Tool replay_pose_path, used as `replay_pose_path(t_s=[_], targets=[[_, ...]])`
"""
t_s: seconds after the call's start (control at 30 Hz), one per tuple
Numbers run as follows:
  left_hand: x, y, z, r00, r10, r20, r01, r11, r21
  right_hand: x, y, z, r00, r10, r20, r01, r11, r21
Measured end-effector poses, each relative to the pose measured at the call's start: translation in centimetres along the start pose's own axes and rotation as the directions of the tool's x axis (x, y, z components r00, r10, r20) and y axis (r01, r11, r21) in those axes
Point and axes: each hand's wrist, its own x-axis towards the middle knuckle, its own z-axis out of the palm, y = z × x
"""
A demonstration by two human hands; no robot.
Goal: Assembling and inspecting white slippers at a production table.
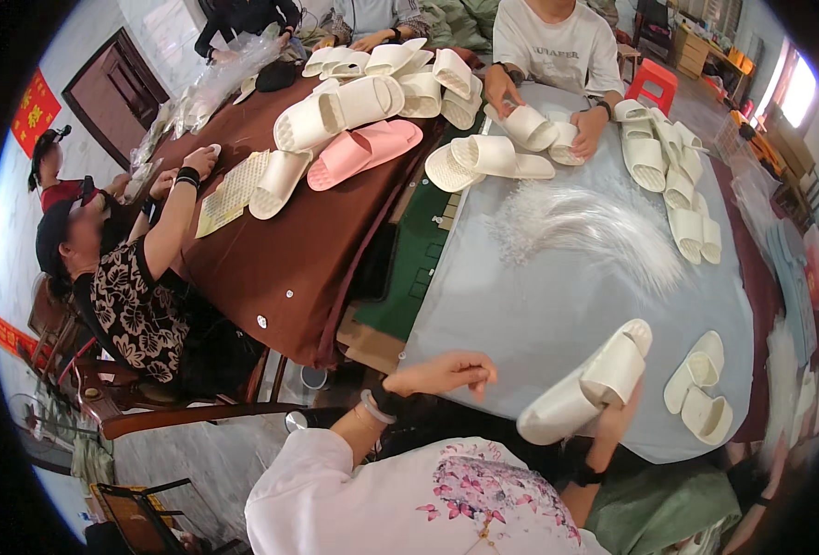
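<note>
A pair of cream-white slippers (583, 388) is in my right hand (619, 418), which grips it from behind and below, above the near edge of the grey-covered table (521, 305). The slippers are tilted, toe end up to the right. My left hand (465, 372) is held to the left of them, apart from the slippers, its fingers curled together. Whatever its fingertips may hold is too small to make out. A bundle of thin clear plastic strands (604, 236) lies fanned out on the grey cloth ahead of my hands.
Another slipper pair (701, 388) lies at the right, near the table edge. More white slippers (673, 176) line the far right. Opposite, a person (558, 55) handles slippers. On the brown-covered table (280, 277) are piled white slippers (335, 106) and a pink pair (365, 155); other people sit beside it.
</note>
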Motion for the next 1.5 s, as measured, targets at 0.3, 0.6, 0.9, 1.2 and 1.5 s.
replay_pose_path(t_s=[0.3,0.6,0.9,1.2,1.5], targets=[[3.4,-0.5,3.7,0.987,0.143,0.071,-0.14,0.989,-0.045,-0.9,-3.0,1.9,0.855,0.515,-0.055,-0.474,0.821,0.319],[1.5,-2.2,2.4,0.937,0.206,-0.284,-0.14,0.962,0.234,0.2,-4.7,0.9,0.901,0.429,-0.067,-0.418,0.898,0.136],[0.6,1.9,-5.5,0.797,0.157,-0.584,0.052,0.945,0.324,4.2,-5.2,-4.5,0.988,0.101,-0.115,-0.139,0.902,-0.409],[6.7,-0.3,0.0,0.729,0.458,-0.508,0.001,0.742,0.67,1.9,-3.0,1.3,0.932,-0.106,0.347,0.314,0.715,-0.625],[4.7,-1.6,3.3,0.87,0.325,-0.371,0.149,0.543,0.826,4.0,-3.9,2.9,0.908,-0.185,0.376,0.34,0.848,-0.405]])
